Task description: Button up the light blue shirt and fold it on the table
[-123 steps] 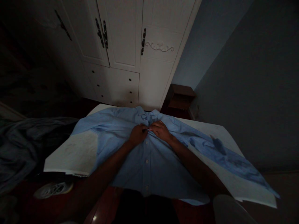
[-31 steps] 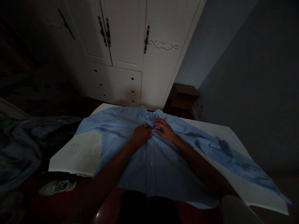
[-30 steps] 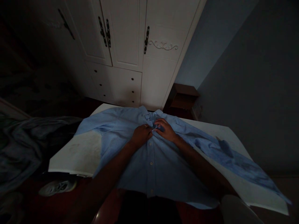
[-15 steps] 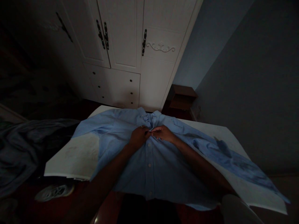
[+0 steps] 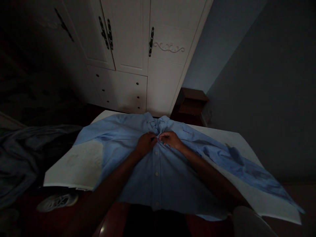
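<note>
Lower than a second ago, the right hand [image 5: 171, 140] has drawn in closer to the left hand [image 5: 146, 144] at the placket [image 5: 156, 163] of the shirt [image 5: 172, 186], just below the collar [image 5: 148, 117]. Work seems to remain at this one spot. The left hand looks pinched narrow on the placket's edge; the right's fingers are bent and nearly together, though whether they grip cloth I cannot tell. The shirt lies front up on the white table [image 5: 76, 163], near the wardrobe [image 5: 130, 42]. A shoe [image 5: 58, 201] is down to the left.
</note>
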`<control>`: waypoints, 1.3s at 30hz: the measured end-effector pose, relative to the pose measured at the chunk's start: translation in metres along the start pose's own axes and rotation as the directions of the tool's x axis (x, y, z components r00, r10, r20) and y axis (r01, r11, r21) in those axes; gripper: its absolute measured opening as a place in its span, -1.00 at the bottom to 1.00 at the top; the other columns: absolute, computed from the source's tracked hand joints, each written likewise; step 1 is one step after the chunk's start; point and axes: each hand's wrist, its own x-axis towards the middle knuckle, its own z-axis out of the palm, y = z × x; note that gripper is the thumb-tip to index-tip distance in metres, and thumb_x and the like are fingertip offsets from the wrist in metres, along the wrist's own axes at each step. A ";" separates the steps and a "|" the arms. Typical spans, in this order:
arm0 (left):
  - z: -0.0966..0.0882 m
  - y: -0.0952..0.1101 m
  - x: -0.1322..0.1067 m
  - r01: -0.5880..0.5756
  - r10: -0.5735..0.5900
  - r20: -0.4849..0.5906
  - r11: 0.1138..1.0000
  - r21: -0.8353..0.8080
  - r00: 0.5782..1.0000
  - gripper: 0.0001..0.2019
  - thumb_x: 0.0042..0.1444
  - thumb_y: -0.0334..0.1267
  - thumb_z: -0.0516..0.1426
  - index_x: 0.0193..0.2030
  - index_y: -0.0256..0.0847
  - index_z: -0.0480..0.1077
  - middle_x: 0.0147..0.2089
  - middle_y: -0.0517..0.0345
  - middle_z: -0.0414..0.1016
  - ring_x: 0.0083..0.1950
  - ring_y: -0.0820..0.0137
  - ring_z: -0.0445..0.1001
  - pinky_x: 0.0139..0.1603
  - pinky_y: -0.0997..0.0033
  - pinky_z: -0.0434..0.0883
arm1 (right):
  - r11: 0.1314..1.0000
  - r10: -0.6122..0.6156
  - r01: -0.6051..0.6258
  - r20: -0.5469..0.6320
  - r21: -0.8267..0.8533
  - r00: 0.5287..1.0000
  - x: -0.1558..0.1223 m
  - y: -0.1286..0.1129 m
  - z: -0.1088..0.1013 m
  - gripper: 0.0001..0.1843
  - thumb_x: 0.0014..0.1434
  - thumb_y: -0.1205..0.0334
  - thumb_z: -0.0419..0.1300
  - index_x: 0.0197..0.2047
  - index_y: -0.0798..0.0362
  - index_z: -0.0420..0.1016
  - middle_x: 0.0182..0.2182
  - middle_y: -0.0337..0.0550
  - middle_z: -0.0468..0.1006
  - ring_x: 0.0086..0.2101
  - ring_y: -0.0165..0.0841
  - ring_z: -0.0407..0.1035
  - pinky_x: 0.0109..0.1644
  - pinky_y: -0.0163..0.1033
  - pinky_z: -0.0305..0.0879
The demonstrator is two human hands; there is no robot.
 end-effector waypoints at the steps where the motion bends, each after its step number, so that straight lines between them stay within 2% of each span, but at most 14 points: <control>1: 0.000 0.000 0.000 -0.004 0.004 0.003 1.000 -0.004 1.000 -0.76 0.21 -0.31 0.04 -0.33 -0.22 0.54 -0.25 0.07 0.55 -0.20 0.36 0.49 -0.13 0.40 0.38 | 1.000 0.002 -0.002 -0.010 0.001 1.000 0.001 0.001 0.001 -0.82 0.01 0.12 0.31 -0.43 0.07 0.59 -0.51 -0.22 0.56 -0.59 -0.46 0.38 -0.54 -0.39 0.31; 6: -0.001 0.001 0.000 -0.057 0.057 0.008 0.998 0.001 0.998 -0.78 0.20 -0.33 0.05 -0.33 -0.21 0.52 -0.26 0.08 0.53 -0.17 0.36 0.49 -0.09 0.41 0.38 | 0.999 0.025 -0.028 -0.095 -0.035 0.995 0.005 0.003 0.003 -0.88 0.01 0.22 0.27 -0.48 0.08 0.56 -0.55 -0.24 0.54 -0.65 -0.48 0.35 -0.57 -0.39 0.27; 10: 0.001 0.001 -0.001 -0.045 0.045 0.000 0.999 0.016 0.999 -0.80 0.19 -0.34 0.06 -0.27 -0.20 0.53 -0.21 0.08 0.54 -0.16 0.36 0.49 -0.07 0.40 0.40 | 0.998 0.065 -0.065 -0.097 0.007 0.993 0.004 -0.002 0.000 -0.89 -0.01 0.23 0.24 -0.45 0.09 0.54 -0.53 -0.23 0.54 -0.68 -0.50 0.33 -0.70 -0.44 0.12; 14: 0.002 0.002 -0.003 -0.034 0.035 -0.018 0.996 0.083 0.999 -0.82 0.20 -0.31 0.09 -0.20 -0.16 0.54 -0.14 0.08 0.54 -0.11 0.35 0.50 -0.04 0.40 0.40 | 0.975 0.172 -0.168 -0.017 0.146 0.985 -0.002 -0.012 -0.008 -0.83 -0.08 0.18 0.28 -0.41 0.10 0.55 -0.51 -0.23 0.56 -0.67 -0.51 0.33 -0.77 -0.48 0.04; 18: 0.001 0.006 -0.006 -0.055 0.061 -0.051 0.991 0.120 0.997 -0.78 0.22 -0.29 0.09 -0.09 -0.16 0.54 -0.09 0.05 0.55 -0.08 0.33 0.50 -0.02 0.39 0.41 | 0.934 0.266 -0.301 0.187 0.192 0.946 -0.007 -0.021 -0.011 -0.80 -0.11 0.16 0.32 -0.42 0.12 0.57 -0.49 -0.20 0.60 -0.65 -0.51 0.34 -0.76 -0.48 0.06; 21: 0.000 0.008 -0.007 -0.061 0.068 -0.050 0.991 0.118 0.996 -0.78 0.24 -0.24 0.09 -0.12 -0.16 0.55 -0.10 0.04 0.56 -0.08 0.31 0.51 -0.03 0.37 0.42 | 0.907 0.297 -0.342 0.202 0.245 0.933 -0.008 -0.023 -0.008 -0.78 -0.11 0.14 0.36 -0.43 0.12 0.57 -0.47 -0.19 0.60 -0.63 -0.52 0.35 -0.73 -0.48 0.09; 25: -0.001 0.008 -0.006 -0.019 0.022 -0.056 0.999 0.047 0.998 -0.80 0.19 -0.19 0.13 -0.19 -0.16 0.56 -0.14 0.06 0.58 -0.10 0.30 0.53 -0.03 0.35 0.43 | 0.879 0.337 -0.379 0.184 0.290 0.923 -0.006 -0.023 -0.004 -0.81 -0.10 0.18 0.38 -0.41 0.11 0.57 -0.48 -0.22 0.59 -0.62 -0.54 0.33 -0.71 -0.48 0.08; 29: -0.002 0.006 -0.003 0.109 -0.132 -0.125 0.979 -0.174 0.983 -0.71 0.10 -0.21 0.19 -0.04 -0.20 0.52 -0.13 0.05 0.61 -0.12 0.31 0.55 -0.02 0.35 0.43 | 0.873 0.363 -0.394 0.156 0.286 0.919 -0.006 -0.025 -0.004 -0.89 -0.08 0.26 0.34 -0.43 0.08 0.55 -0.53 -0.26 0.55 -0.64 -0.54 0.30 -0.73 -0.49 0.01; 30: -0.002 0.005 -0.002 0.128 -0.161 -0.137 0.966 -0.222 0.977 -0.72 0.08 -0.23 0.19 -0.06 -0.22 0.52 -0.15 0.06 0.62 -0.15 0.33 0.56 -0.05 0.37 0.44 | 0.872 0.367 -0.397 0.154 0.285 0.917 -0.006 -0.026 -0.003 -0.91 -0.07 0.27 0.33 -0.43 0.08 0.55 -0.54 -0.26 0.55 -0.64 -0.54 0.30 -0.73 -0.49 0.01; 33: -0.004 0.003 0.000 0.141 -0.182 -0.123 0.948 -0.285 0.976 -0.85 0.07 -0.27 0.17 -0.29 -0.23 0.56 -0.29 0.11 0.62 -0.27 0.37 0.55 -0.18 0.42 0.42 | 0.872 0.376 -0.406 0.157 0.274 0.913 -0.007 -0.029 -0.003 -0.94 -0.04 0.30 0.30 -0.42 0.09 0.56 -0.53 -0.25 0.55 -0.63 -0.54 0.29 -0.72 -0.48 0.01; 39: -0.011 -0.002 0.004 0.208 -0.231 -0.047 0.936 -0.283 0.972 -0.81 0.04 -0.22 0.16 -0.50 -0.24 0.51 -0.49 0.21 0.53 -0.40 0.40 0.49 -0.36 0.47 0.31 | 0.884 0.364 -0.391 0.145 0.256 0.920 -0.009 -0.032 -0.003 -0.95 -0.05 0.32 0.29 -0.45 0.12 0.56 -0.56 -0.25 0.52 -0.64 -0.54 0.26 -0.72 -0.48 -0.05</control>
